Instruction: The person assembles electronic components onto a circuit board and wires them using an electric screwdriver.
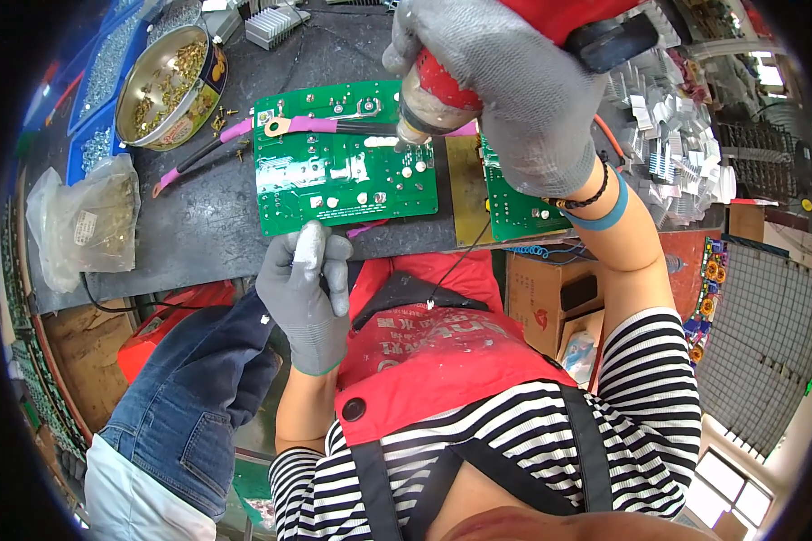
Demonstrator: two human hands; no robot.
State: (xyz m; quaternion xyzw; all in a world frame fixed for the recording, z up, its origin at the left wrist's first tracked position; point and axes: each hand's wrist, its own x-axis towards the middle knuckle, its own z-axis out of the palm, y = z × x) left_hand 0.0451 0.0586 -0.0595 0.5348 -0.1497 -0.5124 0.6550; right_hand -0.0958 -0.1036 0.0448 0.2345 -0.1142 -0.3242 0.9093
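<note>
My right hand [537, 99], in a grey coated glove, is wrapped round a red power drill [442, 86]. The drill's worn front end sits over the upper right part of a green circuit board [347, 185], and its tip is hidden. My left hand [307, 288], gloved in grey too, is at the board's lower edge with its fingers curled in. White paste coats one of its fingertips. Whatever those fingers hold, if anything, is hidden. Black cables with pink sleeves and ring lugs [278, 127] cross the board. A second green board [514, 212] lies partly under my right wrist.
A round tin [173, 126] of brass-coloured screws stands at the left, by blue bins [90, 149] of small metal parts and a clear plastic bag [86, 221]. Silver heat sinks [663, 135] are heaped at the right. A person in jeans [189, 406] is close on my left.
</note>
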